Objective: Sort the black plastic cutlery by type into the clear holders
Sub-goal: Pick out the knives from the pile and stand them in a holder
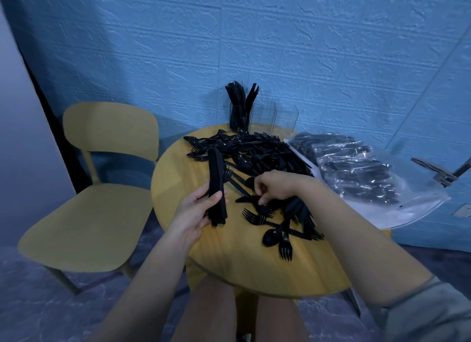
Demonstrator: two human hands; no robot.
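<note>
Far left there's a chair [102, 188] pulled up near the round tabletop [244, 270], not in the way of anything.

The left hand [196, 214] is wrapped around a stack of knives [216, 186], thumb across the front, stack pointing up and away. Looks like it's collecting one type into a bundle so the whole lot can go in a holder in one trip instead of piece by piece.

Behind that, at the back edge by the wall, stand the holders [265, 114]. The left compartment is already stuffed with upright cutlery; the ones to its right look empty, though clear plastic is hard to read.

In the middle is the big pile [249, 150] of mixed spoons, forks and knives, spreading from the holders forward. So most of the sorting is still to do, I'd say.

The right hand [275, 188] is down in the near scatter with its fingers curled, pinching at a black piece, probably another knife, but I can't tell for sure.

Some forks [260, 216] and a spoon [272, 235] lie near the front right rim, so a careless sweep could knock them off. The only bare wood is front left and the near edge.

Far right, a bag [362, 173] of more cutlery hangs past the tabletop's rim, crowding that side.
</note>
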